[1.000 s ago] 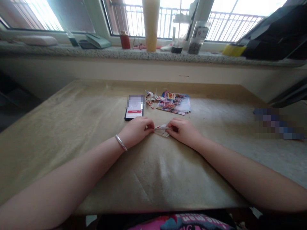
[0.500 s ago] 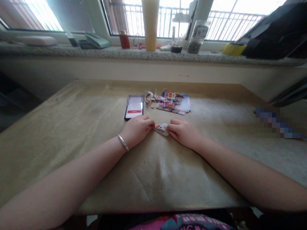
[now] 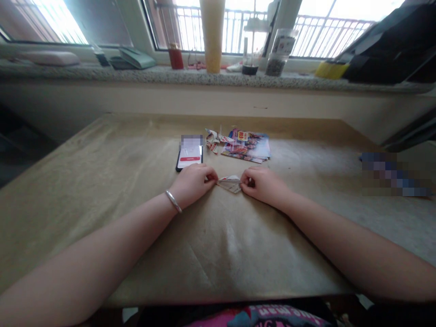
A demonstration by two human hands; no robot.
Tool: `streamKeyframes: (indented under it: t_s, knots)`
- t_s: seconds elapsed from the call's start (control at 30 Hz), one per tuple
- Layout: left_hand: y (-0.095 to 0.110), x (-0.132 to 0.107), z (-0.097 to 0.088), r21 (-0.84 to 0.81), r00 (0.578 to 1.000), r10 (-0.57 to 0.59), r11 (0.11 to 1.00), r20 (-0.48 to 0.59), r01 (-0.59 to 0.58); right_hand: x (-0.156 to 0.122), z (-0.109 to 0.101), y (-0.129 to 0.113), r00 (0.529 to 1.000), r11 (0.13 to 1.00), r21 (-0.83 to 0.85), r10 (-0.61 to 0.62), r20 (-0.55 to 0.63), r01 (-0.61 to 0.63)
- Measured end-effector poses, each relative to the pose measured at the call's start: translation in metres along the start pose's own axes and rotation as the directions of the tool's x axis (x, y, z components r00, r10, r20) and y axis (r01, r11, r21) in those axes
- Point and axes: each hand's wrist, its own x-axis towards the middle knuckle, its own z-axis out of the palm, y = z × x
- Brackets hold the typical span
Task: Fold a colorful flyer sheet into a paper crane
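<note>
A small folded piece of printed paper (image 3: 230,184) spans the gap between my two hands, low over the table. My left hand (image 3: 195,180), with a silver bangle at the wrist, pinches its left tip. Its right corner is pinched between the thumb and fingers of my right hand (image 3: 261,184). A flap stands up along the paper's far side, while the near part points toward me. Just beyond my left hand lies a phone (image 3: 190,154) with a lit screen and a red bar on it.
Folded paper shapes (image 3: 214,141) lie beside a stack of colourful printed leaflets (image 3: 252,146) on the cloth-covered table (image 3: 218,254). A blurred-out flat item (image 3: 395,175) rests at the right. Behind, the stone windowsill (image 3: 136,75) carries a red jar (image 3: 175,56) and other containers.
The paper's near part has opened out into a pale downward point, with its flap now lying farther back. My right hand has turned slightly, showing a rounder pinch.
</note>
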Motion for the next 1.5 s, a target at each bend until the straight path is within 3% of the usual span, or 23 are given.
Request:
streamKeyframes:
  t_s: [0.23, 0.37, 0.53, 0.73, 0.97, 1.1, 1.23, 1.4, 1.5]
  knots:
    - [0.002, -0.001, -0.001, 0.033, 0.999, 0.049, 0.998, -0.013, -0.048, -0.002, -0.006, 0.004, 0.994, 0.997, -0.043, 0.063, 0.085, -0.06]
    - [0.003, -0.002, 0.0, 0.064, 0.996, 0.09, 0.994, -0.028, -0.088, -0.005, -0.011, -0.002, 0.998, 0.987, -0.163, 0.016, 0.058, -0.006]
    - [0.003, -0.002, 0.002, 0.077, 0.994, 0.1, 0.992, -0.045, -0.096, -0.006, -0.012, -0.001, 0.996, 0.993, -0.113, 0.048, 0.074, -0.039]
    - [0.004, -0.002, 0.002, 0.169, 0.983, 0.181, 0.97, -0.035, -0.172, -0.006, -0.008, 0.0, 0.999, 0.993, -0.11, -0.028, 0.025, 0.031]
    - [0.01, -0.006, 0.0, 0.283, 0.987, 0.143, 0.952, -0.071, -0.118, -0.005, -0.011, -0.002, 0.996, 0.988, -0.143, 0.067, 0.062, -0.057]
    - [0.008, -0.006, 0.001, 0.263, 0.981, 0.179, 0.952, -0.07, -0.155, -0.006, -0.008, -0.001, 0.999, 0.987, -0.159, -0.039, 0.014, 0.041]
    - [0.007, -0.004, 0.002, 0.225, 0.979, 0.193, 0.959, -0.065, -0.174, -0.005, 0.0, -0.001, 0.989, 0.99, -0.057, -0.135, -0.061, 0.131]
    - [0.008, -0.003, 0.006, 0.198, 0.977, 0.199, 0.964, -0.08, -0.18, -0.003, 0.003, -0.005, 0.98, 0.985, 0.024, -0.17, -0.108, 0.173]
    - [0.01, -0.002, 0.009, 0.134, 0.954, 0.276, 0.956, -0.121, -0.259, -0.003, 0.003, -0.006, 0.977, 0.983, 0.024, -0.18, -0.111, 0.183]
